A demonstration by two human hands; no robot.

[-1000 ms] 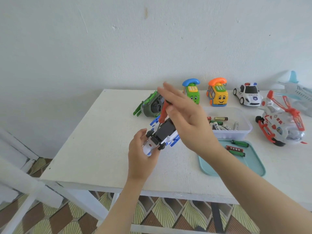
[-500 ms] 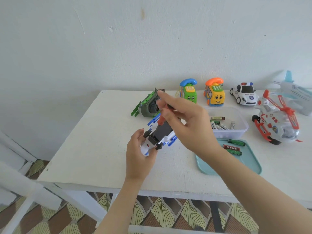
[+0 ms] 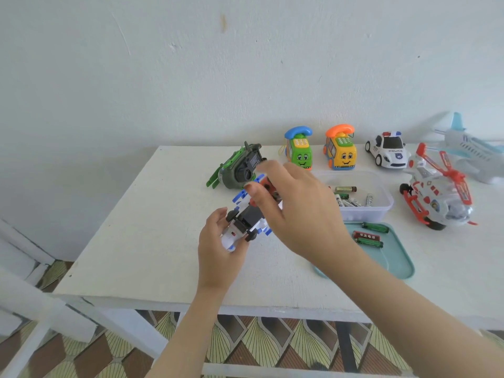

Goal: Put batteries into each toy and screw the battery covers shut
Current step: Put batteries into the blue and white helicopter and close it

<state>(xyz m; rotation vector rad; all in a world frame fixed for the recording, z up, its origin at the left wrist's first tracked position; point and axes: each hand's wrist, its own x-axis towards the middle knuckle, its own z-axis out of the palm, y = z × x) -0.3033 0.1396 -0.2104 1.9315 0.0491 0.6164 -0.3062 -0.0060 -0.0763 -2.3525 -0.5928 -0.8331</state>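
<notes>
My left hand (image 3: 218, 249) grips the nose of a white-and-blue toy vehicle (image 3: 246, 222), held belly up over the table so its dark underside shows. My right hand (image 3: 297, 211) hovers over the toy's rear and pinches the red handle of a screwdriver (image 3: 266, 185) between thumb and fingers. The tip of the screwdriver is hidden behind my fingers. A clear tub (image 3: 365, 211) to the right holds several batteries (image 3: 351, 199).
A green toy (image 3: 240, 167) lies belly up behind my hands. Two toy phones (image 3: 300, 151), a police car (image 3: 387, 152), a helicopter (image 3: 436, 192) and a plane (image 3: 471, 151) stand along the back and right. A teal tray (image 3: 392, 255) carries green screwdrivers (image 3: 375, 227) and a red battery.
My right hand has turned on the screwdriver handle, its fingers now lower and more folded over it. The toy and my left hand stay in place.
</notes>
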